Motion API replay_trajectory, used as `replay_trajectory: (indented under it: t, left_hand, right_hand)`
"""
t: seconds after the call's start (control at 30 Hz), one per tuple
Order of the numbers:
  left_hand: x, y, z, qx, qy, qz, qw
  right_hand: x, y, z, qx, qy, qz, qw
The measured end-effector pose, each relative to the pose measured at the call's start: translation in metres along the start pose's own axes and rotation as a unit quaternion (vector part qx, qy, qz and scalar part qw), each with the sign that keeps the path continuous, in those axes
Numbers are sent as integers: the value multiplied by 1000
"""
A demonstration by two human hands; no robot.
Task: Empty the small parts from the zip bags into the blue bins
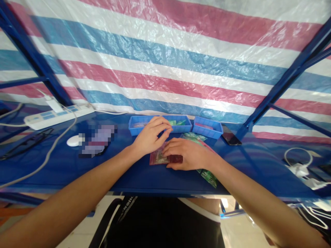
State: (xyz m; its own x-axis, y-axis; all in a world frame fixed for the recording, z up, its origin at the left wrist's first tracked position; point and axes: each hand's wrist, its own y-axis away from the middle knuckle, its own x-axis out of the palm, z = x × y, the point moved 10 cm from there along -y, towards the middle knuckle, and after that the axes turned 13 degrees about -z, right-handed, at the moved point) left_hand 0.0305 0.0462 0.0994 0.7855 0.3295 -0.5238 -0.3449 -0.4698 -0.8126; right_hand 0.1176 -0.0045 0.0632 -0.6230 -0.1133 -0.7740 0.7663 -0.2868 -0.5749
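Note:
A small reddish see-through plastic bag (156, 159) with greyish contents lies on the blue table. My right hand (187, 154) is over the bag, its fingers curled down onto it and its thumb on the near side. Just beyond, my left hand (152, 135) hovers in front of the long blue bin (181, 128), thumb and fingertips drawn close together. Whatever may be between them is hidden. Green printed packets (209, 177) lie partly under my right forearm, and more green packets (193, 137) lie behind that hand.
A smaller blue bin (208, 128) stands beside the long one, with a dark phone (232, 136) to its right. A white power strip (60, 115), cable, glasses (26, 143), round white object (74, 140) and blurred-out item lie left. Chargers (300, 168) sit far right. Blue frame posts flank a striped sheet.

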Motion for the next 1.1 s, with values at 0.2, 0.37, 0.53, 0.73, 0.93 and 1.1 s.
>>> replay_trajectory:
  t: [0.2,0.37,0.53,0.73,0.93,1.1]
  left_hand:
    - [0,3,6,-8,-6,-5,1000]
    - [0,1,4,-7,-4,-7,1000]
    - [-7,-1,10,-52,19,-28,998]
    - [-8,6,37,-192,158,-35,968]
    - [5,14,41,-229,223,-3,947]
    - [17,18,54,-227,165,-5,960]
  right_hand:
    - [12,1,5,-22,121,1,992]
    - [22,2,18,-73,174,29,982]
    - [18,0,21,-77,162,4,984]
    - [-35,-1,-15,89,16,-197,976]
    - [-63,26,-81,274,-130,-348,887]
    - [-66,35,-107,300,-205,-395,844]
